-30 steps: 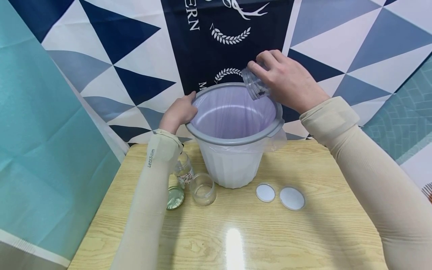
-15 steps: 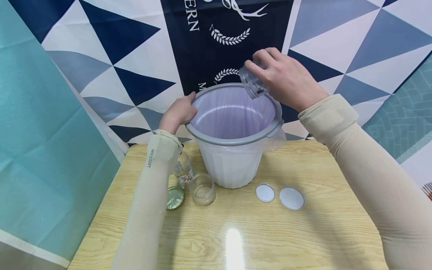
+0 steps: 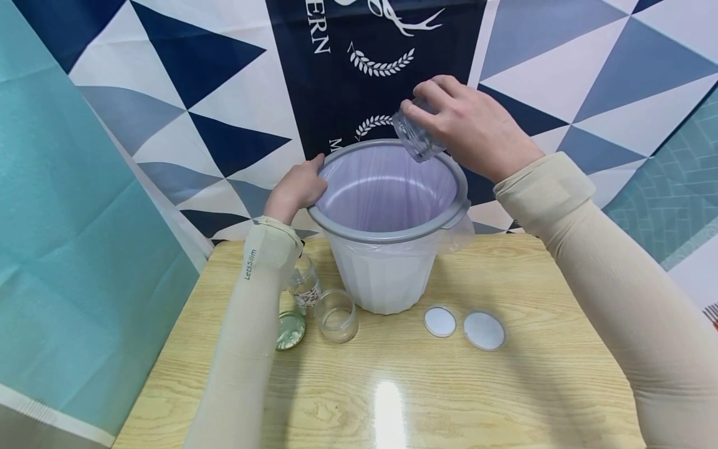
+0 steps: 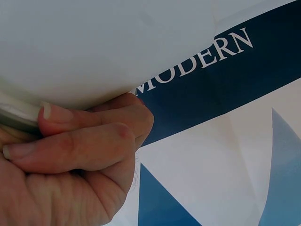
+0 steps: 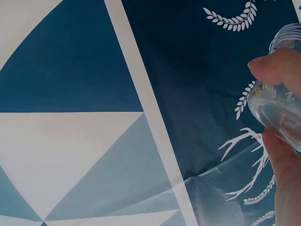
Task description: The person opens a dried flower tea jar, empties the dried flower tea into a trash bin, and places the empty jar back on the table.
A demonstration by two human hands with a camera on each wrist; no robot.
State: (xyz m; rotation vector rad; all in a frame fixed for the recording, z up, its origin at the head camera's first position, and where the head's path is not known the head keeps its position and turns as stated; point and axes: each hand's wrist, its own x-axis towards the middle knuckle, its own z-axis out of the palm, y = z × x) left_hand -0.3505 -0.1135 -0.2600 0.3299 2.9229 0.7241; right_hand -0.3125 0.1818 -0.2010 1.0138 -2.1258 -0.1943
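My left hand grips the left side of the grey rim of a white trash can, fingers curled under it in the left wrist view. A thin, purplish clear bag lines the can and hangs over its outside. In my right hand is a clear jar with a threaded mouth, tipped downward over the back right of the can's opening. The right wrist view shows the thumb and fingers around the jar, its base toward the camera. Something small and dark shows inside the jar near its mouth in the head view.
Left of the can stand a clear jar with a printed label and a short open glass jar. A greenish lid lies beside them. Two round white lids lie at the right on the wooden table. A patterned cloth hangs behind.
My right hand has shifted slightly left and up with the tipped jar. The left hand keeps its grip on the rim.
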